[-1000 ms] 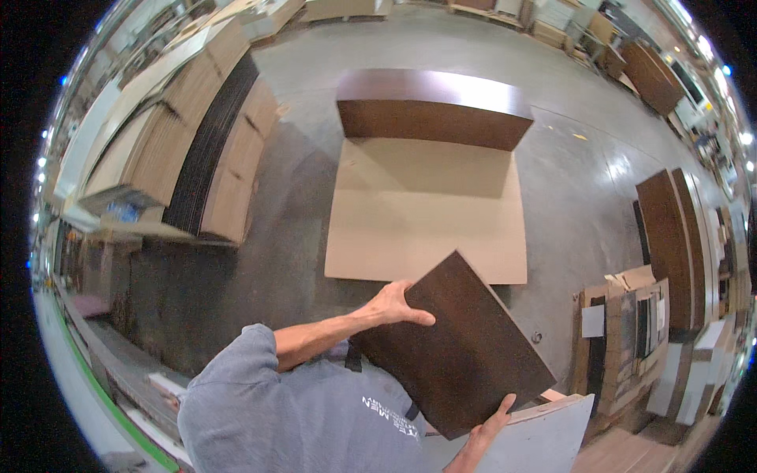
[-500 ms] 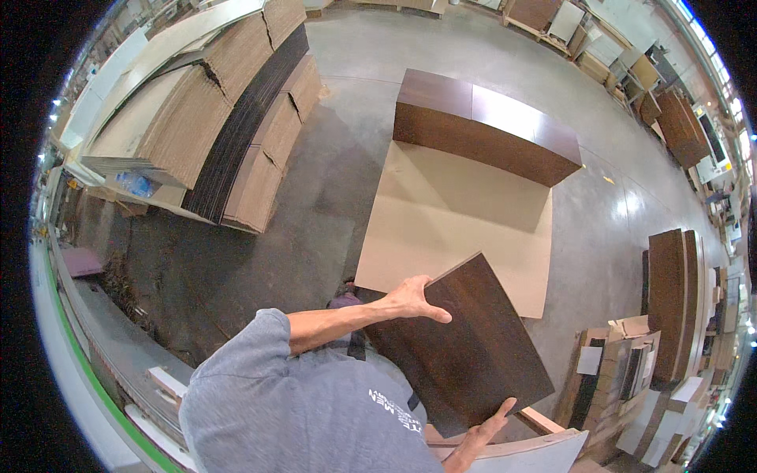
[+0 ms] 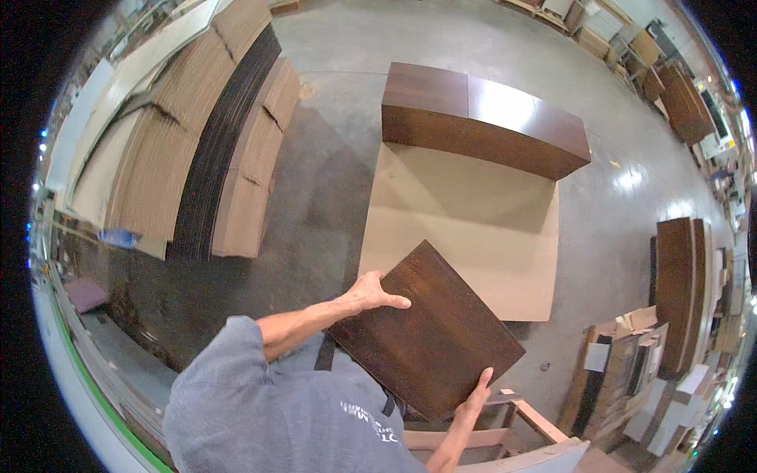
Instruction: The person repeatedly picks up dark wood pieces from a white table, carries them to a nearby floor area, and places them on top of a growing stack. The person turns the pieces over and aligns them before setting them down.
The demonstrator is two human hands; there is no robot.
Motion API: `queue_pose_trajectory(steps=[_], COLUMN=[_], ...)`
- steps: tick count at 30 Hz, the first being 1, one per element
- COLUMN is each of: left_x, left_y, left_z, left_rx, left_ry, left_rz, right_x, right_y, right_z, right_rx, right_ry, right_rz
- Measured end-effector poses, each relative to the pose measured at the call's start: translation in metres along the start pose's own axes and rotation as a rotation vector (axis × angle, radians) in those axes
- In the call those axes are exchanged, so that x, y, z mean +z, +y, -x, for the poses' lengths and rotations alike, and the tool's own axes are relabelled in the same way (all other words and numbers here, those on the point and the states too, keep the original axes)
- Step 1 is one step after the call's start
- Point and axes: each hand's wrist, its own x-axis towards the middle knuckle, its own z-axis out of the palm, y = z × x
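The left hand (image 3: 367, 295) has its fingers clamped on the upper-left edge of a dark brown panel (image 3: 430, 331); the thumb lies across the face, while the other fingers are mostly hidden at the edge. The right hand (image 3: 473, 398) is clamped on the same panel at its lower right, thumb along the near edge, the rest of its fingers out of sight beneath. The panel spans the gap between the two sets of fingers, tilted, one corner pointing away above the left fingers.

Beyond the fingers, a tan sheet (image 3: 465, 229) lies on the floor (image 3: 323, 173), partly covered from view by the panel. Farther out, a long dark brown box-like piece (image 3: 485, 135) stands at the sheet's far edge. Well to the left of the left fingers rises a stack of tan and black sheets (image 3: 162, 150). Just right of the right fingers is a wooden rail (image 3: 540, 418).
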Motion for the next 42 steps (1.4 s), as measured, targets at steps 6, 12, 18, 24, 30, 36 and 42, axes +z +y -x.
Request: queue_pose_trajectory(steps=[6, 12, 18, 24, 30, 36, 42], left_x=[-0.024, -0.077, -0.162, -0.255, -0.319, -0.336, -0.338], left_y=[-0.008, -0.056, -0.11, -0.171, -0.213, -0.223, -0.223], left_z=[-0.066, -0.171, -0.334, -0.519, -0.658, -0.737, -0.754], left_rx=[-0.119, -0.175, -0.197, -0.268, -0.294, -0.189, -0.194], left_ry=[0.146, 0.201, 0.23, 0.308, 0.427, 0.36, 0.36], left_rz=[0.167, 0.284, 0.332, 0.316, 0.219, 0.426, 0.437], right_x=[0.067, 0.153, 0.298, 0.457, 0.575, 0.616, 0.642], right_y=[-0.019, 0.007, 0.053, 0.136, 0.198, 0.216, 0.196], right_z=[-0.101, -0.22, -0.332, -0.513, -0.653, -0.746, -0.769], right_rx=[0.052, 0.054, 0.011, 0.01, -0.077, -0.144, -0.096], right_ry=[-0.07, -0.167, -0.11, -0.176, -0.151, -0.174, -0.23], right_rz=[0.217, 0.331, 0.572, 0.727, 0.808, 0.841, 0.916])
